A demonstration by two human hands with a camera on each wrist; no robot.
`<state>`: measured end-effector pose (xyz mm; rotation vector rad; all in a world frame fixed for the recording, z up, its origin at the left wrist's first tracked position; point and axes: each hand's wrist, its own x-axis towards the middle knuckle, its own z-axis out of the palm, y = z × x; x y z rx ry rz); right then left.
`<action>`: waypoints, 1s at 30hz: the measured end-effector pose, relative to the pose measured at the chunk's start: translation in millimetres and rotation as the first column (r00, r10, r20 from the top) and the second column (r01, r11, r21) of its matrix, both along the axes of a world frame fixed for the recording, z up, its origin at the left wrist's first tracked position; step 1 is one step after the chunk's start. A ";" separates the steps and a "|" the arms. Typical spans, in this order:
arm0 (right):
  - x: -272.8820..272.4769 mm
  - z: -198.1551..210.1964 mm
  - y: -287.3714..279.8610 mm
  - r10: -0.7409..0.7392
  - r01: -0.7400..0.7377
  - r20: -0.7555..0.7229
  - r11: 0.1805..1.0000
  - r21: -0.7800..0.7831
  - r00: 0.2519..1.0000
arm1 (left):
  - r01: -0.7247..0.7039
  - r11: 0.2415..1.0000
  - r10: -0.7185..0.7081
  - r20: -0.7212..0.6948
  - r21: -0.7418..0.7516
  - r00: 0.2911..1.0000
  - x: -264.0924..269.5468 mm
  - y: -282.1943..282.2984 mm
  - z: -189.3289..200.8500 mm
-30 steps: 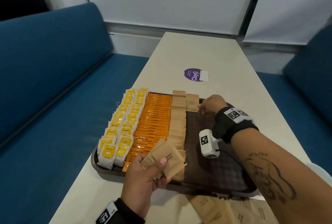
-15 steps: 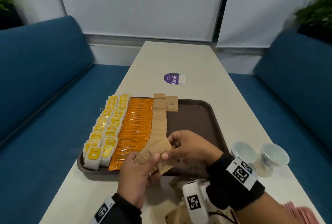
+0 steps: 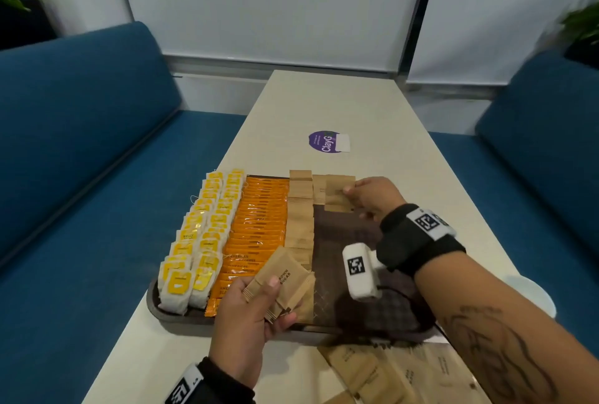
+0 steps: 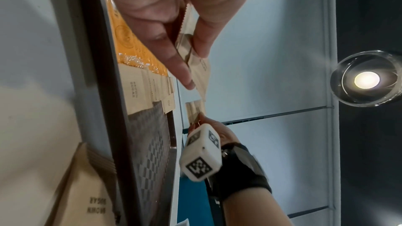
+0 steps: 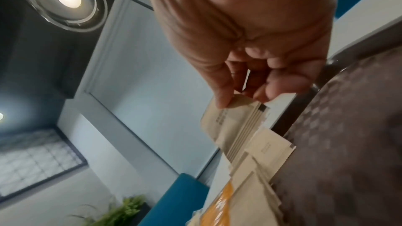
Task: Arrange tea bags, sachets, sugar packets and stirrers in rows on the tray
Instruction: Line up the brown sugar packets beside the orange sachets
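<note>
Since the earlier frame the right hand has left the left hand and reached to the tray's far end, at 12 o'clock. Its thumb and fingertips pinch one brown sugar packet by its near edge, held just above a packet that starts a second brown row. The left hand stays at the tray's near edge, thumb curled over a fanned stack of sugar packets, fingers beneath.

On the tray, from 9 o'clock toward 3: two rows of yellow tea bags, a row of orange sachets, and a full row of brown packets. Bare patterned tray floor lies to the right.

The tray sits on a cream table between blue benches, with a purple sticker farther away. Loose brown packets lie at 6 o'clock, partly cut off. A pale round object at 3 o'clock is mostly hidden by the forearm. No stirrers can be made out.
</note>
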<state>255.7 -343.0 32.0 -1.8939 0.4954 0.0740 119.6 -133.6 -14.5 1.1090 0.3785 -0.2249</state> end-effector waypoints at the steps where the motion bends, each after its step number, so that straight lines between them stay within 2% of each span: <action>1: 13.4 -5.1 -3.0 -0.001 0.000 -0.014 0.999 -0.032 1.000 | 0.000 1.000 0.000 -0.005 0.000 1.000 0.6 1.0 -0.8; 4: 44.4 -18.6 -7.6 0.043 -0.047 -0.068 0.997 -0.055 0.997 | -0.003 1.000 0.003 -0.028 0.005 1.000 0.8 3.8 -3.0; 9: 70.8 -38.5 -3.5 0.080 -0.110 -0.148 0.973 -0.201 0.986 | -0.008 1.000 0.008 -0.047 0.004 0.999 1.4 7.8 -7.0; 14: 87.3 -45.1 6.5 0.007 -0.080 -0.215 0.939 -0.335 0.977 | -0.013 1.000 0.014 -0.054 0.010 0.998 3.5 12.1 -14.0; 16: 92.6 -47.7 7.5 0.025 -0.150 -0.259 0.868 -0.474 0.966 | -0.014 1.000 0.014 -0.055 0.003 0.998 4.6 12.2 -14.9; 18: 97.8 -49.9 7.9 0.103 -0.289 -0.341 0.780 -0.555 0.934 | -0.012 1.000 0.012 -0.052 -0.001 0.999 5.6 11.7 -14.5; 21: 102.4 -52.1 7.7 0.096 -0.330 -0.397 0.745 -0.579 0.913 | -0.016 1.000 0.016 -0.061 0.006 0.998 7.0 11.1 -14.5; 26: 110.2 -56.2 6.0 0.081 -0.311 -0.390 0.757 -0.574 0.917 | -0.006 1.000 0.008 -0.078 0.030 0.997 6.9 10.4 -15.3; 30: 94.4 -42.7 1.4 0.102 -0.307 -0.376 0.785 -0.538 0.921 | 0.014 0.999 -0.011 -0.065 0.046 0.998 3.7 11.7 -14.4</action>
